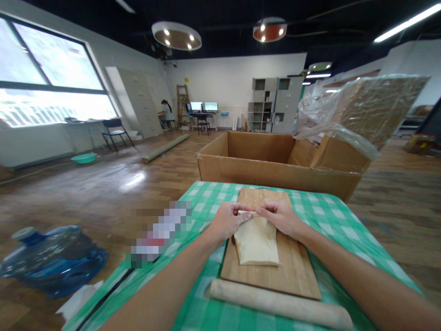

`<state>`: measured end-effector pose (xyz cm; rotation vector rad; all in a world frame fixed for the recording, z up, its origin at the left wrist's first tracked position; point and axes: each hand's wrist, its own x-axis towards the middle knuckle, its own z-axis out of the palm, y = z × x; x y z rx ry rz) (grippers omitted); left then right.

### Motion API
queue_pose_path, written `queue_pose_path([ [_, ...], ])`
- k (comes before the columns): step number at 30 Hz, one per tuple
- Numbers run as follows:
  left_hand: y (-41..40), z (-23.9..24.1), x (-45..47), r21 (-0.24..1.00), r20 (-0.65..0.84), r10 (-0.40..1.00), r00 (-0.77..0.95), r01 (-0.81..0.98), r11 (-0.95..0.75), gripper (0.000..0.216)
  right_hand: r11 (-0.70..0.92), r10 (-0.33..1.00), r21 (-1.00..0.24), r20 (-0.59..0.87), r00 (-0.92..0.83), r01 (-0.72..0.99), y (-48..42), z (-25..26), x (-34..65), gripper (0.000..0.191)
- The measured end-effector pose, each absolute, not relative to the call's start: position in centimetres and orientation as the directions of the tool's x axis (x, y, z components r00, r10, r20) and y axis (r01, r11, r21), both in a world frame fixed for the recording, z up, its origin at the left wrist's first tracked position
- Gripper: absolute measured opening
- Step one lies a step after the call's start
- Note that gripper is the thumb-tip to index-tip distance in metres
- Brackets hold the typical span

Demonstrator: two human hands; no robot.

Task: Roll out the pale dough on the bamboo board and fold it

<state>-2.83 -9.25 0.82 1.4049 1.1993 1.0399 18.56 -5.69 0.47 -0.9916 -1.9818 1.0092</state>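
Observation:
A pale, flat sheet of dough (257, 243) lies on a wooden cutting board (292, 266) on a table with a green checked cloth (213, 303). My left hand (225, 220) and my right hand (280, 216) both pinch the far edge of the dough, fingers curled over it, and that edge looks folded or rolled over. A wooden rolling pin (279, 303) lies across the cloth just in front of the board.
An open cardboard box (275, 172) stands right behind the table, with a plastic-wrapped bundle (365, 108) on its right side. A blue water jug (55, 259) lies on the floor at left. A person sits at a desk far back.

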Motion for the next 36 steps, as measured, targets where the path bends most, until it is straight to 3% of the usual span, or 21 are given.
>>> queue_pose_path([
  [5,-8.6,0.5,-3.0,1.000,-0.003,0.998,0.062,0.031,0.001,0.033,0.247,0.876,-0.965,0.187,-0.445,0.082,-5.6,0.4,18.7,0.037],
  [10,-8.6,1.3,-3.2,0.999,-0.042,0.995,0.088,0.010,0.042,0.029,0.394,0.836,-0.895,0.256,-0.485,0.207,-5.6,0.6,19.0,0.032],
  [15,-9.3,2.0,-3.4,0.989,-0.049,0.985,0.163,0.145,0.025,0.040,0.532,0.766,-0.810,0.335,-0.549,0.248,-5.8,0.4,18.9,0.025],
  [18,-9.3,1.8,-3.4,0.989,-0.080,0.984,0.160,0.133,0.058,0.042,0.517,0.790,-0.812,0.332,-0.515,0.270,-5.8,0.2,18.8,0.028],
  [22,-9.0,1.5,-3.6,0.994,-0.094,0.986,0.135,0.059,0.087,0.041,0.338,0.857,-0.914,0.200,-0.476,0.225,-5.7,0.2,19.1,0.046],
  [25,-8.9,1.6,-3.7,0.996,-0.093,0.987,0.133,0.017,0.092,0.039,0.251,0.851,-0.956,0.143,-0.505,0.153,-5.7,0.4,19.2,0.048],
  [36,-9.5,2.7,-3.8,0.982,-0.065,0.982,0.177,0.188,0.031,0.044,0.391,0.832,-0.886,0.224,-0.507,0.250,-5.8,0.6,19.3,0.034],
])
